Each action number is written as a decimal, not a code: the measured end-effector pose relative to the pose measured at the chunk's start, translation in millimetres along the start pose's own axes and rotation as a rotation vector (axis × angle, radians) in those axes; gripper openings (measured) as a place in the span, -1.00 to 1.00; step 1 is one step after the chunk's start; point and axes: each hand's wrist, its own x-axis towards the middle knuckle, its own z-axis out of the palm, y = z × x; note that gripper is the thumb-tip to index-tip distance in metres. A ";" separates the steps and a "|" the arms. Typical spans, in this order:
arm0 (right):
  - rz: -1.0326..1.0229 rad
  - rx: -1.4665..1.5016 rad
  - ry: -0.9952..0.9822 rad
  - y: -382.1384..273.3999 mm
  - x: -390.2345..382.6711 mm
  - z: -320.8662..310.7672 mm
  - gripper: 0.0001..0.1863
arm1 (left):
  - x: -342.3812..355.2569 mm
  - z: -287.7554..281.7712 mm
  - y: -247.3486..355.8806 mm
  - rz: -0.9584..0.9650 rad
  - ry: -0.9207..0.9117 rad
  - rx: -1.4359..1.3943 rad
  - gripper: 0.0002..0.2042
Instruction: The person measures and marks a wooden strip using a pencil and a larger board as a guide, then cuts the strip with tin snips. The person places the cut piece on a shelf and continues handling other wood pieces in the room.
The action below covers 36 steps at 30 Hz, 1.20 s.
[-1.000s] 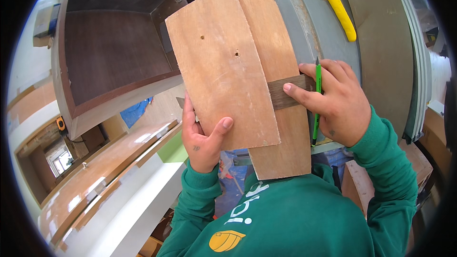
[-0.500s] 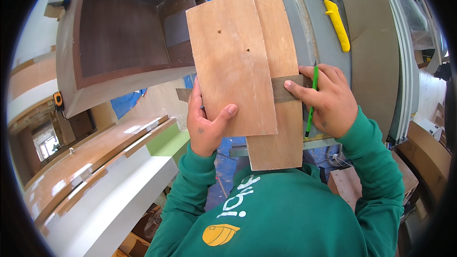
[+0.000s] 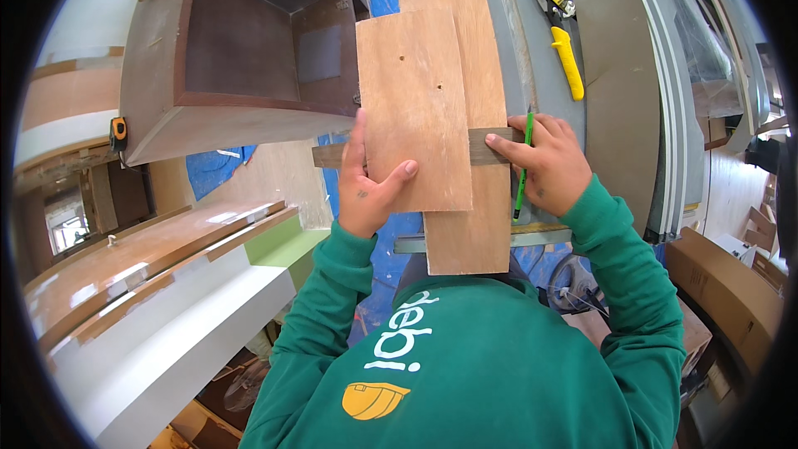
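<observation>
My left hand [image 3: 370, 191] is closed on the left edge of a plywood board [image 3: 413, 133], its thumb lying across the face. Two small dark holes show in this board. Beneath it lies a longer plywood plank [image 3: 467, 241], sticking out at the right and toward me. A thin dark wood strip [image 3: 492, 148] crosses between the two, its ends showing on both sides. My right hand [image 3: 547, 165] is closed around a green pencil [image 3: 523, 187], tip pointing away from me. Its index fingertip presses on the strip, right of the upper board.
Yellow-handled snips [image 3: 565, 54] lie on the grey surface [image 3: 544, 91] at the far right. An open dark brown cabinet box [image 3: 241, 50] stands at the left. A tape measure [image 3: 119, 134] sits by its corner. Long grey-brown panels [image 3: 623, 83] run along the right.
The whole view has shifted slightly, so the cabinet and snips sit differently in the picture. Both hands keep their hold, and the board, strip and plank look much the same relative to each other.
</observation>
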 end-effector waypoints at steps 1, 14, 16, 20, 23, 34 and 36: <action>-0.001 0.004 -0.001 -0.1 -0.2 0.2 -0.33 | 0.2 -2.0 -1.0 0.018 -0.013 0.095 -0.10; 0.073 0.000 -0.060 -5.5 -6.3 -13.1 -0.41 | 4.2 -10.5 -5.1 0.122 -0.036 0.393 -0.20; 0.070 0.011 -0.050 -4.6 -8.0 -12.9 -0.43 | 3.6 -9.8 -4.2 0.118 -0.037 0.392 -0.20; 0.072 -0.022 -0.034 -7.8 -7.7 -7.4 -0.44 | 3.8 -9.3 -4.2 0.096 -0.039 0.374 -0.19; 0.067 0.017 0.095 -13.5 -8.0 -10.1 -0.45 | 3.4 -9.8 -5.4 0.095 -0.039 0.382 -0.19; 0.243 0.575 0.409 -49.7 -24.7 -5.2 -0.58 | 2.7 -10.6 -1.9 0.116 -0.034 0.432 -0.18; 0.426 0.762 0.408 -59.3 -26.2 3.6 -0.67 | 2.4 -9.9 -1.8 0.127 -0.032 0.427 -0.18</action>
